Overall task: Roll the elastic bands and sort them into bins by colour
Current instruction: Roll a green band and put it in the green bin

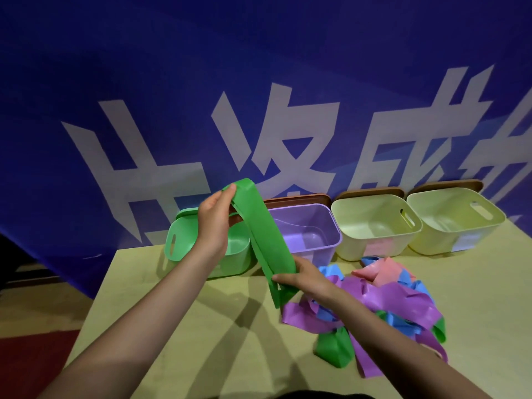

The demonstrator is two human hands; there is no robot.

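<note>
Right hand (302, 276) and left hand (214, 223) at green band (266, 237) ends

Green band (264, 234), green bin (184, 240), purple bin (311, 226), two pale yellow bins (374, 226), blue banner (259, 67) with white characters

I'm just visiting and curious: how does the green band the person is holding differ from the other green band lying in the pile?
The held green band is lifted off the table, stretched long and flat between the left hand and right hand; the loose green band lies slack and folded at the near edge of the pile. The held one is clear of other bands; the loose one is partly under purple bands. Both are the same bright green, and neither is rolled yet.
</note>
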